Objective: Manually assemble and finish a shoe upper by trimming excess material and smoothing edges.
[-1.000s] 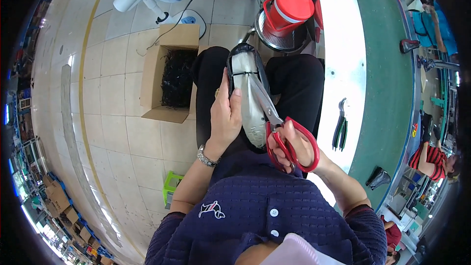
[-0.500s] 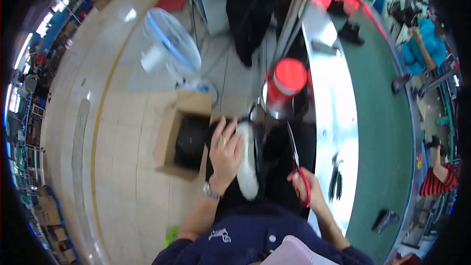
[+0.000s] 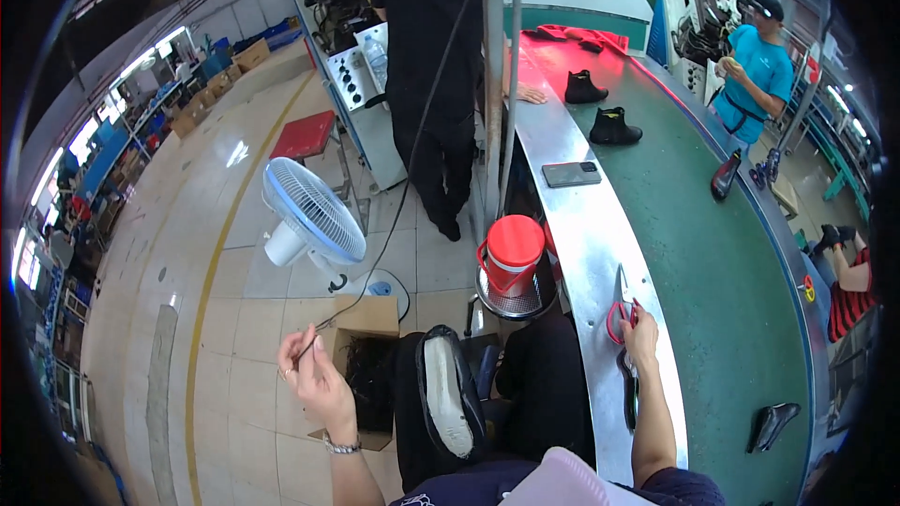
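Observation:
My left hand (image 3: 323,389) is raised beside the cardboard box (image 3: 361,319), thumb and fingers pinching a thin dark strip (image 3: 304,350). A long dark cord (image 3: 410,173) rises past the fingertips; whether it joins the strip, I cannot tell. Across my lap lies a black shoe (image 3: 477,403), its pale underside (image 3: 442,394) facing up, with neither hand on it. My right hand (image 3: 641,335) grips the red handles of a pair of scissors (image 3: 616,319) over the metal ledge, blades pointing away from me. Dark-handled pliers (image 3: 631,398) lie beside my right forearm, partly covered.
A white-blue fan (image 3: 314,211) stands beyond the box, which contains black scraps. A red lidded bucket (image 3: 514,253) sits on a stool by the ledge. A phone (image 3: 571,174) lies on the ledge; black boots (image 3: 614,127) stand on the green belt (image 3: 694,253). Other people are nearby.
My left hand has left the shoe and moved left to beside the box. My right hand has carried the scissors right, onto the metal ledge. The view has tilted up.

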`<state>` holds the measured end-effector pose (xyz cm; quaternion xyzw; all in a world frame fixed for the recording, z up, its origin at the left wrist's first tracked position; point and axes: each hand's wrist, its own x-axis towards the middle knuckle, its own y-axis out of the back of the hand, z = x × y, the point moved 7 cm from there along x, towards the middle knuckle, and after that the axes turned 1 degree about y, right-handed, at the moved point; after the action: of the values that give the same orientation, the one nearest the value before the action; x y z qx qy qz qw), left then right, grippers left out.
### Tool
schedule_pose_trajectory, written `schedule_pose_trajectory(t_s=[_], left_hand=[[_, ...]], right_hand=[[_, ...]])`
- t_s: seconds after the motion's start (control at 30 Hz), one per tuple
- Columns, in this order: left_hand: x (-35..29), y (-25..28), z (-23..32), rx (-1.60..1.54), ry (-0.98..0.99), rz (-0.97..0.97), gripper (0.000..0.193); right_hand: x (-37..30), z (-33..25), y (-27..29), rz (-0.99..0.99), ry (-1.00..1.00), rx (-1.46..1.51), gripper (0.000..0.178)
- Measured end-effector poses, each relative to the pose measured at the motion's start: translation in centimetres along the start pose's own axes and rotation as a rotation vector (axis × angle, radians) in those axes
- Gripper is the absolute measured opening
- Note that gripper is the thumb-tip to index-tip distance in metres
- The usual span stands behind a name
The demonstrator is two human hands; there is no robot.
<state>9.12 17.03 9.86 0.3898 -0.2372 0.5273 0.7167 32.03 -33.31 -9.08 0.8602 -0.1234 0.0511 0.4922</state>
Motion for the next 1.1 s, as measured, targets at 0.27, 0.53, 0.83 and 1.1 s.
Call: schedule_pose_trajectory(t_s=[0.27, 0.53, 0.83, 1.1], left_hand=[[-10.8, -3.6, -15.9, 0.367, 0.341, -0.524, 0.053], [-11.7, -12.4, 6.7, -0.058, -0.551, -0.943, 0.046], [-8.1, -24.4, 5.7, -0.206, -0.171, -1.136, 0.043], [-8.1, -25.5, 5.3, 0.050, -0.282, -0.985, 0.031]], right_hand=[[-3.2, -2.4, 2.1, 0.059, 0.115, 0.110, 0.047], [-13.5, 0.3, 2.7, -0.026, -0.004, -0.160, 0.071], [-12.9, 3.3, 2.8, -0.128, -0.134, -0.090, 0.047], [-10.3, -9.7, 4.4, -0.735, -0.399, 0.850, 0.069]])
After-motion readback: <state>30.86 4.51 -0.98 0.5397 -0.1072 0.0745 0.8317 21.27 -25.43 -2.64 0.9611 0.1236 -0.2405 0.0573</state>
